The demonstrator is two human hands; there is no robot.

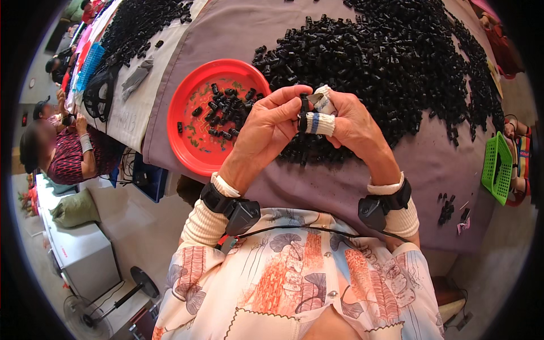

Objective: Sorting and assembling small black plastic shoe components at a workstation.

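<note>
Small black plastic part point(304, 113) pinched between left hand point(266, 127) fingertips and right hand point(348, 124) cloth-wrapped fingers. Looks light, stiff, slippery; grip ends. Red plate point(190, 141) at 9 o'clock.

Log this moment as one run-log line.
left hand: pinching small black part | right hand: pinching same part | red plate: parts inside | black parts pile: behind hands

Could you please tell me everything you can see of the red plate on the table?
The red plate is round, shallow and glossy, plastic by its look, with a raised rim and a faint green pattern on its floor. It lies flat on the mauve cloth, left of the big heap of black parts. A small cluster of black pieces lies in it. The left hand overlaps its right edge in the picture; contact cannot be told.
</note>
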